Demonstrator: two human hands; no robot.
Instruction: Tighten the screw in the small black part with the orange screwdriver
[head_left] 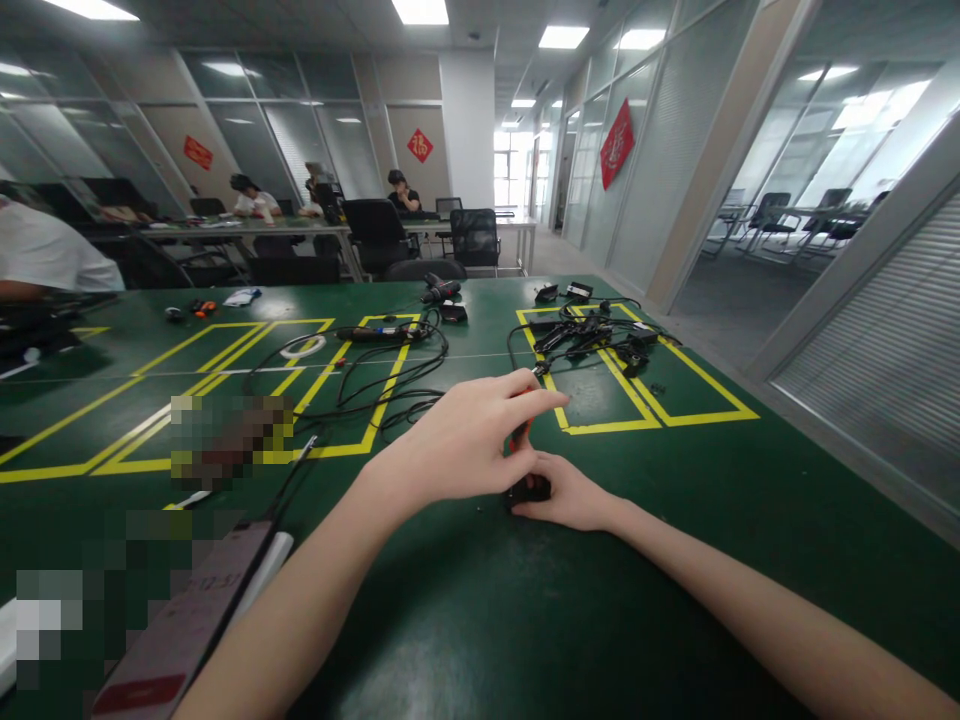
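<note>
My left hand (pixel 472 435) reaches in over the green table (pixel 435 620), its fingers closed round a small orange-and-black tool (pixel 519 436). Most of that tool is hidden by the fingers, so its exact kind does not show. Just below, my right hand (pixel 577 492) is closed on a small black part (pixel 529 489) close to the tabletop. The tool stands roughly upright above the black part; whether the two touch is hidden by my fingers.
Black cables and parts lie in a pile (pixel 592 335) within yellow tape at the right. Further left are a corded black tool (pixel 379 333), a power drill (pixel 440 289) and a white ring (pixel 303 347). A phone (pixel 176 610) lies near left. People sit beyond.
</note>
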